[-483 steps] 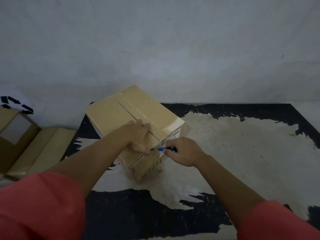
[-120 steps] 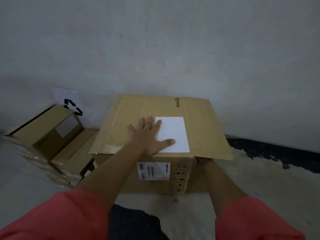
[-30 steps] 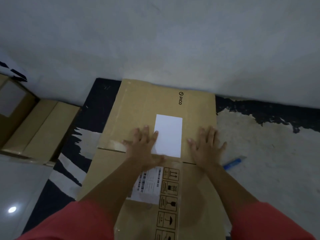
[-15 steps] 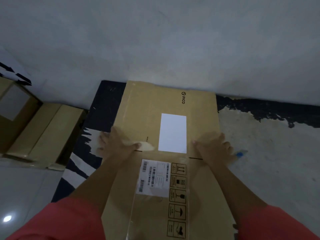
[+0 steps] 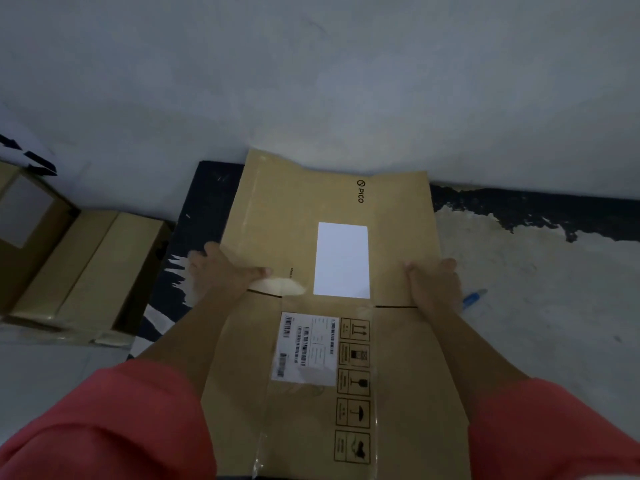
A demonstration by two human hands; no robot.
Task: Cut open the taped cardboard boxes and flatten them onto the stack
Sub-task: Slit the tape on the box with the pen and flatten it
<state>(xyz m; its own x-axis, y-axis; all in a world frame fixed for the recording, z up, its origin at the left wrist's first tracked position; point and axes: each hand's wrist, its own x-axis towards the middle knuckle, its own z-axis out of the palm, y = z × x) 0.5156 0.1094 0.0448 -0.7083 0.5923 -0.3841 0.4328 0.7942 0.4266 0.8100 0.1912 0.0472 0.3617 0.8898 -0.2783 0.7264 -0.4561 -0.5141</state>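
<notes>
The left hand [image 5: 221,268] and right hand [image 5: 433,282], pressed flat on top a second ago, now pinch the side edges of the flattened box [image 5: 294,216] on the floor [image 5: 536,323] by the wall [image 5: 346,81], so lifting it onto the stack [image 5: 86,271] seems next.

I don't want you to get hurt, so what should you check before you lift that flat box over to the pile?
1. The box is flattened: ok.
2. The left hand grips its left edge: ok.
3. The right hand grips its right edge: ok.
4. The cutter is out of your hands: ok, it lies on the floor beside the right hand.
5. The cutter blade is pulled in: cannot tell.
6. The pile on the left is in view: ok.
</notes>
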